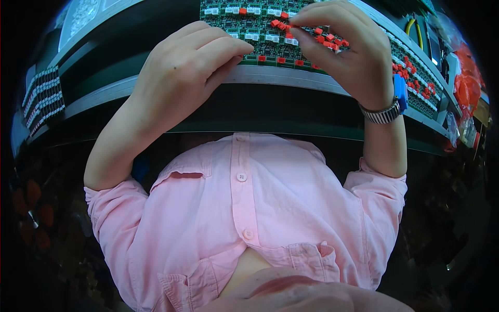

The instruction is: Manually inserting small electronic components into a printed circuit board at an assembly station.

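Observation:
A panel of green circuit boards [267, 48] with rows of white connectors lies in front of me. My left hand [192, 65] is over its left part, thumb and forefinger pinched together near the front row. Whatever is between those fingertips is too small or hidden to make out. My right hand [351, 47] reaches over the panel from the right. Its thumb and forefinger close at a small red connector [289, 27], beside a loose cluster of red connectors [279, 24]. More red connectors [327, 40] lie under the right palm. Several red ones [280, 60] sit along the front edge.
A metal rail [291, 79] runs along the bench's front edge. Another board panel with red connectors [416, 78] lies to the right. Stacked board strips [44, 99] stand at far left, below a tray of white parts [80, 18]. Yellow-handled pliers [414, 31] and a red bag [468, 78] are at right.

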Motion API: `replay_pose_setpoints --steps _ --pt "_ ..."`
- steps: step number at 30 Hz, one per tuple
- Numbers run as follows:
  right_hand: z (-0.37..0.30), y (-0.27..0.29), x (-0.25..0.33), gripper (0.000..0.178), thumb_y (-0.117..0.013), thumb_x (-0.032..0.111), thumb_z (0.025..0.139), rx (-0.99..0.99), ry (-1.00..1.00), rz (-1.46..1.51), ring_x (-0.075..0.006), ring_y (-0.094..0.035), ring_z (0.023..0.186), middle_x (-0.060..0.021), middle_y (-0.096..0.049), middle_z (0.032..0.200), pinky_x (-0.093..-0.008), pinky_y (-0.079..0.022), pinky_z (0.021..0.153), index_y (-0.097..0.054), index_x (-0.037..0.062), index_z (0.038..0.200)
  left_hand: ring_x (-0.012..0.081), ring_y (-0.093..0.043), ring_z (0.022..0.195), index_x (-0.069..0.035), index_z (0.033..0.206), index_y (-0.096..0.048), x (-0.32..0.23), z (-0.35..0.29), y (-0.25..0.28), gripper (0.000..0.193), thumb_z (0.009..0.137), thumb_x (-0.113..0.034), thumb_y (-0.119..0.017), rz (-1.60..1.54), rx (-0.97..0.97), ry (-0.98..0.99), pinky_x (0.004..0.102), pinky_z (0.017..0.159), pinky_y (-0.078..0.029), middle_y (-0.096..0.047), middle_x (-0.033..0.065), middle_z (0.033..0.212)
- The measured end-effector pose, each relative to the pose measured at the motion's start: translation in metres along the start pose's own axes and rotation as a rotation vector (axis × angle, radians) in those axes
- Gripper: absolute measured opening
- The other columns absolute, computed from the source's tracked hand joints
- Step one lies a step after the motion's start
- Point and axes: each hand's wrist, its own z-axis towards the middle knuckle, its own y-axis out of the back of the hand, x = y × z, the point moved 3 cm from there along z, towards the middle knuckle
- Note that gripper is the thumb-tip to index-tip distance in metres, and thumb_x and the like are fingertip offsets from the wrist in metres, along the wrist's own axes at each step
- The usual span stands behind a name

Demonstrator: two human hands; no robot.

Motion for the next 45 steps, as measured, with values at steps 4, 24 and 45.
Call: replay_pose_setpoints --steps 4,24,45 --pt "-0.018 0.014 -0.007 0.016 -0.068 0.005 0.084 -0.041 -0.063 0.071 -0.0184 -0.06 0.077 -0.0052 -0.066 0.092 -0.0253 -0.049 0.069 -0.067 0.0042 0.1 0.0185 -0.06 0.074 -0.006 0.094 -0.065 0.003 -0.005 -0.003 0.019 0.077 -0.001 -0.072 -0.033 -0.025 -0.011 0.0281 0.067 -0.05 -0.066 0.0034 0.088" --pt "-0.056 0.045 0.003 0.028 -0.068 -0.003 0.085 0.091 -0.097 -0.105 -0.0178 -0.065 0.079 -0.0089 -0.071 0.096 -0.0251 -0.054 0.068 -0.068 0.0031 0.112 0.022 -0.055 0.082 -0.003 0.079 -0.067 0.011 0.043 0.009 0.009 0.073 -0.001 -0.074 0.231 -0.156 -0.127 0.0315 0.078 -0.047 -0.058 0.0059 0.087" --pt "-0.054 0.04 0.005 0.023 -0.072 0.005 0.078 0.139 0.072 -0.451 -0.0149 -0.056 0.069 -0.0006 -0.063 0.083 -0.0248 -0.047 0.06 -0.07 0.0107 0.101 0.0182 -0.059 0.064 0.0 0.082 -0.068 0.03 0.032 0.011 0.019 0.065 0.008 -0.072 -0.251 -0.17 0.088 0.0247 0.058 -0.048 -0.066 0.0095 0.08"
